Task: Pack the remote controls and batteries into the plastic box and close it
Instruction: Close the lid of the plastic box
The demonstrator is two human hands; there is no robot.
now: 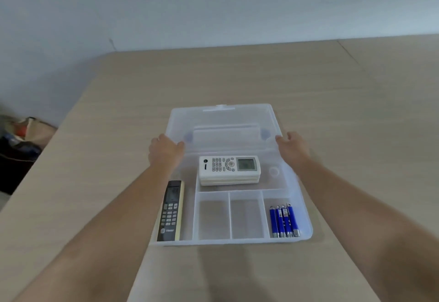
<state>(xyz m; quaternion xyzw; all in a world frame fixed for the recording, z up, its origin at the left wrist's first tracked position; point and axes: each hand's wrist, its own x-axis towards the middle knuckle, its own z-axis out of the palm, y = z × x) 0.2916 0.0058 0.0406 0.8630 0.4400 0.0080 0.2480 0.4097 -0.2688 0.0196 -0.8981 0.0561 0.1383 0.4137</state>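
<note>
A clear plastic box [306, 228] lies on the table with its hinged lid [223, 118] raised at the far side. A stack of white remote controls [229, 170] rests in the large back compartment. A black remote control [171, 211] lies along the left side of the box. Several blue batteries [283, 221] sit in the front right compartment. My left hand [164, 150] grips the lid's left edge, and my right hand [291, 147] grips its right edge.
Two small front compartments [229, 216] of the box hold nothing. The light wooden table [237, 78] stretches far beyond the box to a pale wall. Dark bags [16, 149] lie on the floor off the table's left edge.
</note>
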